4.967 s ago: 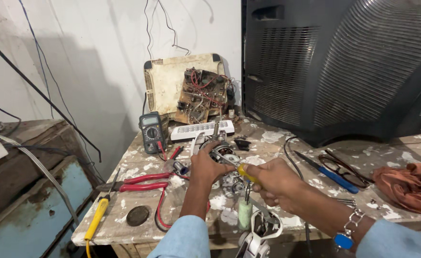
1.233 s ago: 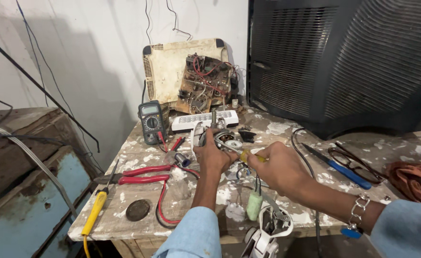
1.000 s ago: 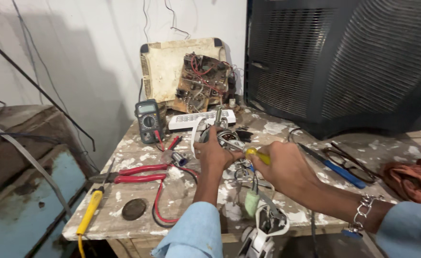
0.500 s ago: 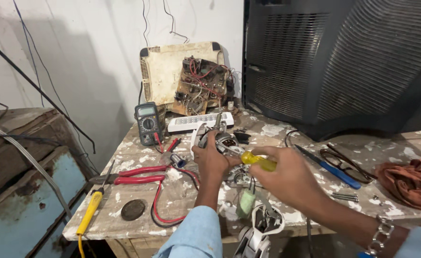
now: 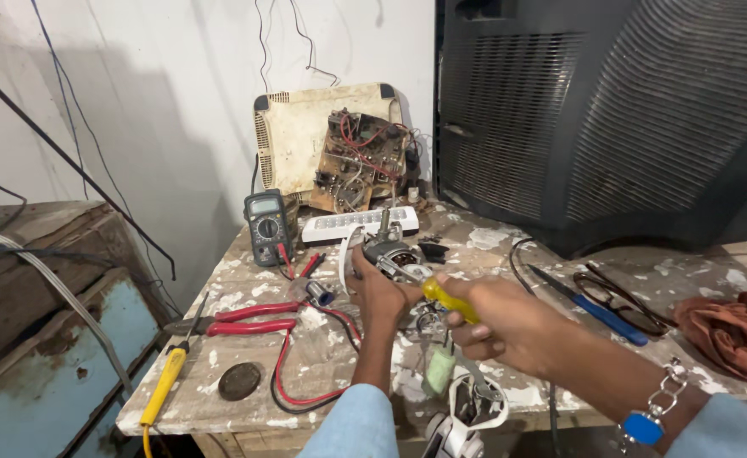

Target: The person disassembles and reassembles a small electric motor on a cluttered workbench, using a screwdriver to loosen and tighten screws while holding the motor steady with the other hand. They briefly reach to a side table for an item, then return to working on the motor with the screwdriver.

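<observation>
At the centre of the frame a small grey metal electric motor with a short upright shaft [image 5: 385, 248] stands on the paint-flecked wooden desk [image 5: 246, 297]. The left hand [image 5: 373, 288] is clasped around its near side. The right hand [image 5: 500, 326] is curled tight around a yellow-handled screwdriver [image 5: 445, 298], its tip meeting the motor. Left of centre lie red-handled pliers [image 5: 246, 318] and a dark multimeter with red leads [image 5: 267, 225]. Behind the motor lies a white remote-like unit [image 5: 360, 225]. At the right edge sits a rust-coloured cloth [image 5: 730, 326].
</observation>
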A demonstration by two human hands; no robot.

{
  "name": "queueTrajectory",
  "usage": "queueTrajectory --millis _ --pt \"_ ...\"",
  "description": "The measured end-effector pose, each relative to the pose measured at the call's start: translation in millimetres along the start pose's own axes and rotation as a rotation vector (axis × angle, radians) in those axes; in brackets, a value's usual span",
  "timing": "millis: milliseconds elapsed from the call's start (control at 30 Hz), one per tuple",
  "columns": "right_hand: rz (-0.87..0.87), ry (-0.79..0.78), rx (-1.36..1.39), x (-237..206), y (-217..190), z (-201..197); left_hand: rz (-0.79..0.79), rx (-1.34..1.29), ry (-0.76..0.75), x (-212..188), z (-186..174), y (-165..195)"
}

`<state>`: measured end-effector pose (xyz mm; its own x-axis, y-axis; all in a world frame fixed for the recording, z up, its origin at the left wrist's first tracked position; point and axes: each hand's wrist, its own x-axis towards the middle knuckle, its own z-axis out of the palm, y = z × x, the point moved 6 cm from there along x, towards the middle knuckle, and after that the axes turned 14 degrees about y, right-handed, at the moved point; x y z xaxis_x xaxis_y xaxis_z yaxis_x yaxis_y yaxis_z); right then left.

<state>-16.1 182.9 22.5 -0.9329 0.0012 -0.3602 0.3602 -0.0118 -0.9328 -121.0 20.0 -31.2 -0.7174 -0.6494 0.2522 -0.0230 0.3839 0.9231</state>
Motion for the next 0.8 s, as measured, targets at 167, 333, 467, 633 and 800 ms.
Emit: queueTrajectory --millis 167,333,467,633,800 --pt "0.038 0.007 0.006 12.2 1.7 -5.9 0.033 -0.018 0.045 -3.8 5.4 1.4" --pt "0.003 0.011 0.018 19.1 7.1 -25.9 0.069 0.186 0.023 -27.3 0.2 6.0" --pt "-0.043 -0.026 0.021 17.4 14.3 -34.5 0.222 0.134 0.063 -29.0 -3.5 12.8" --pt "0.005 -0.043 0.039 13.4 25.9 -29.2 0.274 -0.226 0.117 -25.1 -0.8 1.2" --pt "0.046 -0.062 0.029 15.7 32.5 -14.9 0.315 -0.306 0.178 -21.9 -3.5 -11.0"
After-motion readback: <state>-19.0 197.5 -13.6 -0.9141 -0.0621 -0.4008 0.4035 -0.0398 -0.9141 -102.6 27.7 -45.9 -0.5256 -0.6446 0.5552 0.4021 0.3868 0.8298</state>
